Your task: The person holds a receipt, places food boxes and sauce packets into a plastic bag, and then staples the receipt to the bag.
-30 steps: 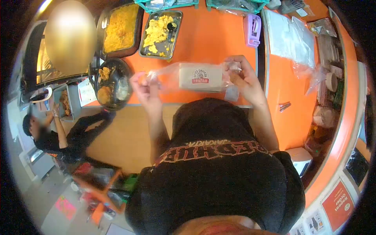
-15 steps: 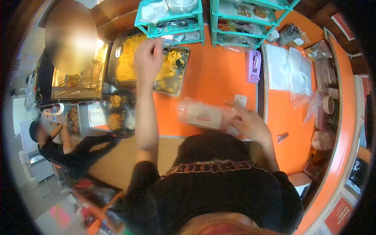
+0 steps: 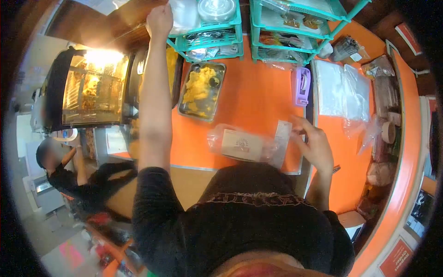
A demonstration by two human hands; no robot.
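My left hand (image 3: pixel 160 19) is raised at the top left, next to a white bag or container (image 3: pixel 184 16) on the teal rack. Its fingers look curled, and whatever they may hold is hidden. On the orange counter, my right hand (image 3: pixel 314 141) has its fingers apart, close to the right edge of a white receipt slip (image 3: pixel 282 135). Left of the slip lies a brown printed package in clear plastic (image 3: pixel 241 144). Beyond it sits a metal tray (image 3: pixel 199 114) of yellow food with a dark round piece in it.
Two teal tiered racks (image 3: pixel 242 44) hold lids and packets. A purple tape dispenser (image 3: pixel 301 87) and clear plastic bags (image 3: pixel 337 87) lie to the right. A lit display cabinet (image 3: pixel 94 87) stands left. A person in black (image 3: pixel 69 168) is at the lower left.
My left hand has gone from above the yellow food up toward the rack. My right hand has come off the package and moved right, its fingers now apart.
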